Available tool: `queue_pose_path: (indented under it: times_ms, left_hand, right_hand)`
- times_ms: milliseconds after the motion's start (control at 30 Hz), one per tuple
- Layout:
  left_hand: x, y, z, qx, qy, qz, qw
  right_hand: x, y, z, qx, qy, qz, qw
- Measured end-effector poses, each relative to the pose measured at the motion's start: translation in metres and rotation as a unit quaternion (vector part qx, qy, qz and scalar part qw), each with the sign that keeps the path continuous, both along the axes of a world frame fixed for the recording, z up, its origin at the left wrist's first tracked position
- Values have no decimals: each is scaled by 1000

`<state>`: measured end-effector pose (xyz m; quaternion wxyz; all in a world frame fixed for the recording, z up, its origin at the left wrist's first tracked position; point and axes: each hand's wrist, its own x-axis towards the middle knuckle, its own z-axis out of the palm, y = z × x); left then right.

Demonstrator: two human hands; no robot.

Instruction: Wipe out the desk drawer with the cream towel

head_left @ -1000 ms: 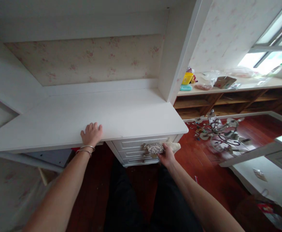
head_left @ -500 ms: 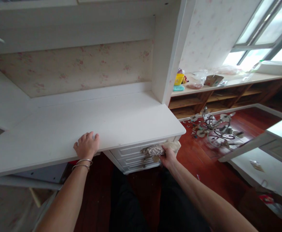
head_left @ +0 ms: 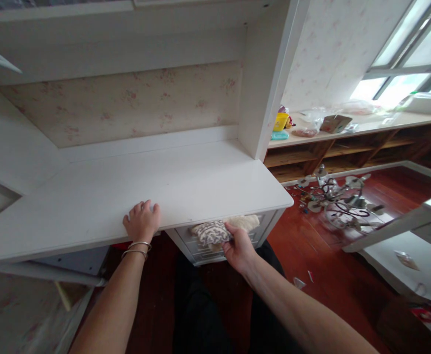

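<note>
While against drawers (head_left: 200, 246), right hand (head_left: 238, 246) gripping cloth (head_left: 215, 231).

A home bedroom: floral wallpaper (head_left: 127, 101), white desk (head_left: 186, 182), window seat (head_left: 366, 129).

one view only, from the head, looking forward and steeply down over the front edge of a white desk (head_left: 186, 182). it sits close: both forearms run up from the bottom edge, left hand (head_left: 141, 222) on the desk's front edge, right hand (head_left: 238, 246) just under it. the back wall fills the top; the floor (head_left: 311, 231) and window (head_left: 403, 64) stretch off to the right, well apart.
</note>
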<state>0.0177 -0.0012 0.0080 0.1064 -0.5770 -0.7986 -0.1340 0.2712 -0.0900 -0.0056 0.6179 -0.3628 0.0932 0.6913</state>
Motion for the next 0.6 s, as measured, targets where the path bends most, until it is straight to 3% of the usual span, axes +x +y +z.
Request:
queue_pose_path:
  times_ms: [167,333,467,600]
  left_hand:
    - [-1,0,1,2,-13,-3,1000]
    - [0,-1,2,4,-11,-8,1000]
    - [-1,-1,2,0,-15,-5,1000]
    - [-1,0,1,1,-18,-2,1000]
  right_hand:
    - [-80,7,-5,4,74,88,993]
    - [-131,20,-32,-27,82,92,992]
    - [-126,23,-70,-48,64,88,993]
    - [-86,21,-101,-2,30,68,997]
